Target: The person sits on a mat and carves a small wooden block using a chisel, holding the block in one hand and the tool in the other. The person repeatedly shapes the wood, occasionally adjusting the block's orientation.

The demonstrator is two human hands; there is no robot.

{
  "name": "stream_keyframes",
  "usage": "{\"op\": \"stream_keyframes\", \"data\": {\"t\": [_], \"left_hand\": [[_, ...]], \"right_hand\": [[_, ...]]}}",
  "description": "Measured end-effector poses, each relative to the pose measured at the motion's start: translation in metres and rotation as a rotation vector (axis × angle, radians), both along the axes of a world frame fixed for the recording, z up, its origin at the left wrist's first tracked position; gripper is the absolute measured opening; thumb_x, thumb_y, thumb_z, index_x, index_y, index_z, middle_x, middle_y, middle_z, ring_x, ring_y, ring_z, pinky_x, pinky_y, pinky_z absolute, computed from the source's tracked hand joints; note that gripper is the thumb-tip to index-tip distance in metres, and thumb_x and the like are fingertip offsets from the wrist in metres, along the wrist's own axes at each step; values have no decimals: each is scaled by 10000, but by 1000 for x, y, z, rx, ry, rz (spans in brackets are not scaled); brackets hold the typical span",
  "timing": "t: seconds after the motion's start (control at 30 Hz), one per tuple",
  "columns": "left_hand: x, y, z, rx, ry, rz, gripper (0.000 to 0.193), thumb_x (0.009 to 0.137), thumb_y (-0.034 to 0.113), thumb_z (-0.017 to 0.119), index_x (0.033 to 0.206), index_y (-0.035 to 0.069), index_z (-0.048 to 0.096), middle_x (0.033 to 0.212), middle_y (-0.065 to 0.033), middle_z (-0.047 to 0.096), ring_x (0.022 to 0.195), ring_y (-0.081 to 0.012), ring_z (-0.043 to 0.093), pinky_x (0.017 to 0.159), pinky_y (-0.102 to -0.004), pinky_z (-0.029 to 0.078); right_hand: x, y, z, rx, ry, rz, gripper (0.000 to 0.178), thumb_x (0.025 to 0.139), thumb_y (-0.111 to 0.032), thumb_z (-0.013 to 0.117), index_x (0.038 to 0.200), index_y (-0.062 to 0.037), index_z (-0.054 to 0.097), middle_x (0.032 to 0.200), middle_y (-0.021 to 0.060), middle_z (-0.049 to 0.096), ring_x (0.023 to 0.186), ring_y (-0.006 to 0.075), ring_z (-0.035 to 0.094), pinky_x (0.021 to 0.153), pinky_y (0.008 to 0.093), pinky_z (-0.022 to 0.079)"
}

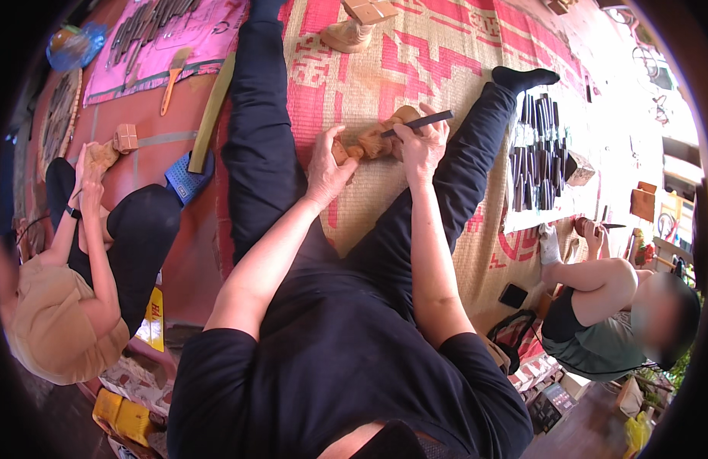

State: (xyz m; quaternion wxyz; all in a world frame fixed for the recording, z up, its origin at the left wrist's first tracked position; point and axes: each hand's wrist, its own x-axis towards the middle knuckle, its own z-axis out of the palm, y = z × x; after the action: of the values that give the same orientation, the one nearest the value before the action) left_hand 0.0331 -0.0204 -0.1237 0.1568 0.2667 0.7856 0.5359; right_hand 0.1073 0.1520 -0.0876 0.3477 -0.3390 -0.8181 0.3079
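A brown wooden carving [375, 144], knobbly and lying sideways, is between my hands above the mat. My left hand [328, 172] is closed round its left end, with the thumb along the wood. My right hand [423, 154] grips a dark, flat-bar carving chisel [440, 118], whose shaft slants up to the right. The chisel's lower end points at the carving's middle. My right fingers hide part of the carving's right side, so I cannot tell whether the edge touches the wood. My outstretched legs lie on both sides.
Many dark chisels [539, 153] lie on a white sheet at right; more tools [151, 30] rest on a pink cloth, far left. A wooden stand [349, 34] is ahead. A brush [172, 80] and blue basket [187, 182] lie left. Co-workers sit at both sides, each holding a piece.
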Motion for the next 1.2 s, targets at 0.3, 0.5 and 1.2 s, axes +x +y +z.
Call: {"op": "stream_keyframes", "data": {"t": [0.3, 0.5, 1.2], "left_hand": [[0, 0, 4, 0, 12, -12, 628, 736, 95, 697, 1318, 93, 463, 1175, -155, 505, 1119, -344, 536, 970, -431, 454], [-1, 1, 3, -34, -3, 3, 631, 735, 102, 691, 1323, 96, 461, 1174, -153, 505, 1133, -335, 533, 976, -429, 455], [-1, 0, 0, -3, -11, 7, 626, 737, 96, 696, 1316, 80, 460, 1162, -159, 509, 1130, -332, 539, 982, -424, 450]], "right_hand": [[-1, 2, -4, -81, 22, -79, 221, 602, -110, 812, 797, -62, 720, 1170, 62, 643, 1170, 304, 521, 1009, 415, 410], [2, -7, 9, -112, 67, 153, 207, 602, -97, 811, 789, -87, 725, 1129, 38, 643, 1124, 276, 529, 1004, 394, 385], [10, -2, -2, -249, 98, 131, 306, 609, -24, 830, 896, -85, 746, 1314, 85, 580, 1231, 279, 491, 1061, 402, 377]]}}
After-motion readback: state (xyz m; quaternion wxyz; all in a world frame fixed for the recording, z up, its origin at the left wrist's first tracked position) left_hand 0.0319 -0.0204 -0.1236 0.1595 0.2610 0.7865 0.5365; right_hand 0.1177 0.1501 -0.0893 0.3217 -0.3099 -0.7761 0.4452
